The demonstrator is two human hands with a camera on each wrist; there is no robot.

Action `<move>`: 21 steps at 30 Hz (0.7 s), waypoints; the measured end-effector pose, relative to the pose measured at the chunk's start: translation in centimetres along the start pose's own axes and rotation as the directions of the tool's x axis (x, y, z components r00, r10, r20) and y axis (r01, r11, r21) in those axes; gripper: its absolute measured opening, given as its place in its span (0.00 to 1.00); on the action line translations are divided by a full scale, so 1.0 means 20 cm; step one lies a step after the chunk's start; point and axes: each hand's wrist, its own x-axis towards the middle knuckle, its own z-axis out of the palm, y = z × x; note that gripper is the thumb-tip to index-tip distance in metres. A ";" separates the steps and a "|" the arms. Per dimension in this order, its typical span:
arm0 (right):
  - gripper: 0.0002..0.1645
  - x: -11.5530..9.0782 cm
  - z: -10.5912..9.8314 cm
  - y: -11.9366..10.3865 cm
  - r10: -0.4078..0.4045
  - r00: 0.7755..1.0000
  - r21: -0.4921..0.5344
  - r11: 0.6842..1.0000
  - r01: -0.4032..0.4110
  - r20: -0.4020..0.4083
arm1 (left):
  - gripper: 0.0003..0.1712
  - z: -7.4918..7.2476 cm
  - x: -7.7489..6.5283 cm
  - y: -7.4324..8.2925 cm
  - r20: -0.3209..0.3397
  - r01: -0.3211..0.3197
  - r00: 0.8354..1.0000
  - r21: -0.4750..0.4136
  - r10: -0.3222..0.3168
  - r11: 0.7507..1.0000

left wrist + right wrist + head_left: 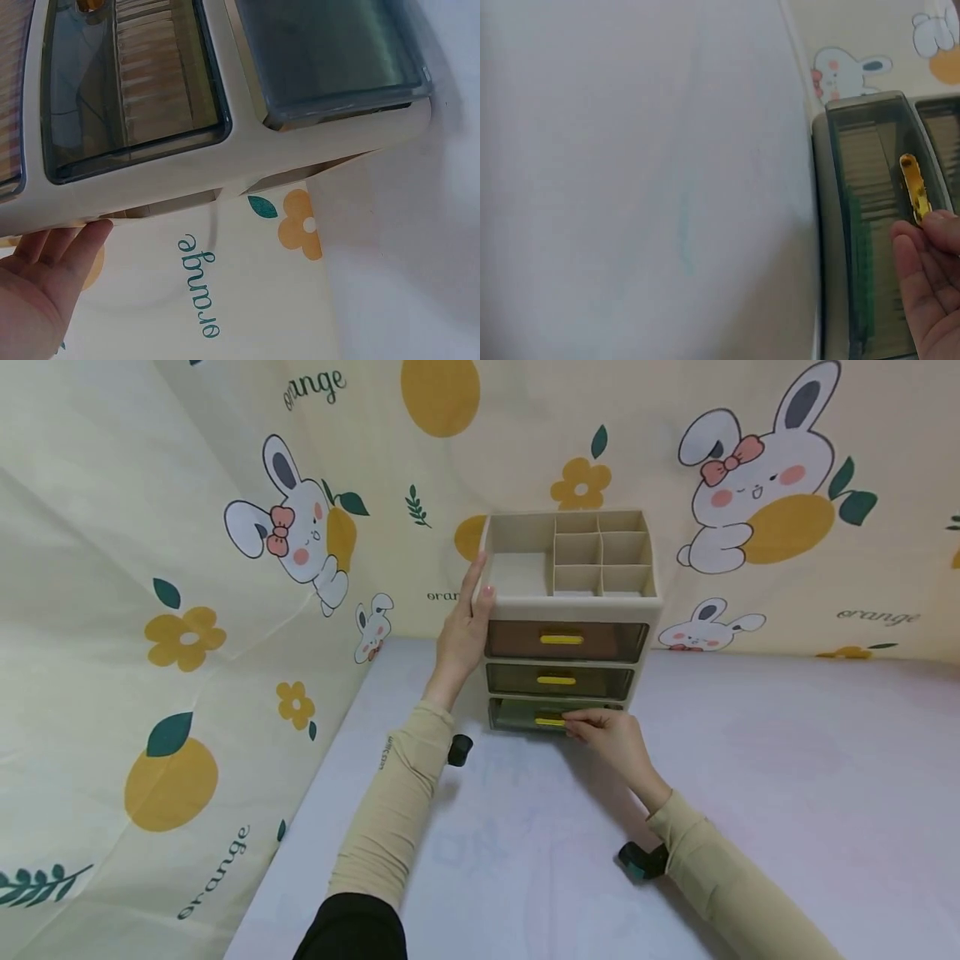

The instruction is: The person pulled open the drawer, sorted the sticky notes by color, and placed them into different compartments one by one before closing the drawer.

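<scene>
A cream desktop organizer (573,608) with three smoky see-through drawers stands against the patterned backdrop. My left hand (461,643) lies along its left side, fingers straight and reaching up to the top rim. My right hand (617,745) pinches the right end of the yellow handle (547,722) on the bottom drawer (512,713). That drawer's front (337,60) juts slightly out of the frame in the left wrist view. Thumb and fingertips grip the gold handle (913,187) in the right wrist view, and something green (862,270) shows through the drawer front.
The middle drawer (517,680) and top drawer (517,640) sit flush above. An open-topped tray with dividers (577,565) forms the organizer's top. Rabbit-and-orange cloth (420,568) rises behind and at the left of the white tabletop (510,860).
</scene>
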 end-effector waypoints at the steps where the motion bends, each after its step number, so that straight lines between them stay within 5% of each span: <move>1: 0.11 0.01 0.00 0.00 0.008 1.000 0.010 1.000 -0.008 -0.001 | 0.27 0.00 0.00 0.00 -0.002 -0.002 1.000 -0.001 0.002 1.000; 14: 0.13 0.08 0.00 0.05 0.052 0.999 0.041 0.998 -0.051 -0.007 | 0.26 0.02 0.02 -0.01 0.005 0.017 1.000 -0.029 -0.017 0.999; 21: 0.13 0.07 -0.01 0.03 -0.013 1.000 -0.012 1.000 0.013 0.005 | 0.24 0.01 0.04 -0.03 0.040 0.023 0.999 -0.029 -0.022 0.999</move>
